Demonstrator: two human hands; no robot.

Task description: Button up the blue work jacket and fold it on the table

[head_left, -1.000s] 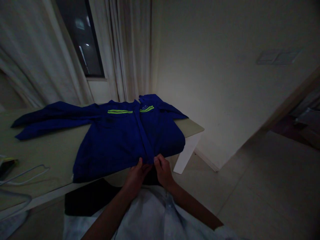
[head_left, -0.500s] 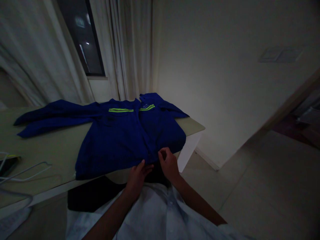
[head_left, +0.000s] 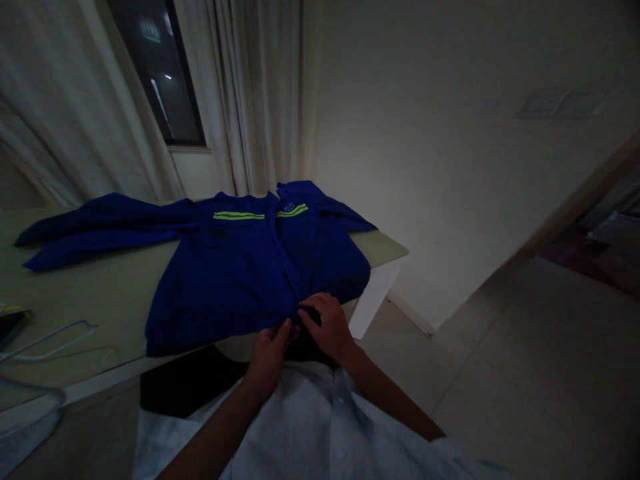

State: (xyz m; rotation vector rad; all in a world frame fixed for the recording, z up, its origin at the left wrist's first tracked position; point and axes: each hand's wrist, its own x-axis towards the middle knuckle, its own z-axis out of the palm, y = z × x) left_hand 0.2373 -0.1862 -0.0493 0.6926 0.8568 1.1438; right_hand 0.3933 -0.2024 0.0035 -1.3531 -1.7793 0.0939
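Left hand (head_left: 270, 360) pinching the lower edge of a navy work jacket with neon-green stripes (head_left: 235, 280), right hand (head_left: 327, 327) curled closed on the same edge, jacket spread across a pale surface (head_left: 90, 313), wire hanger (head_left: 50, 340) off to the left

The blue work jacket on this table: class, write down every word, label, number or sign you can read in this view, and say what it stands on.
No text here can be read.
Small mark above the green stripe on the blue work jacket: too small to read.
Lit sign seen through the window: too blurred to read.
Dark packet at the table's left edge: too dark to read.
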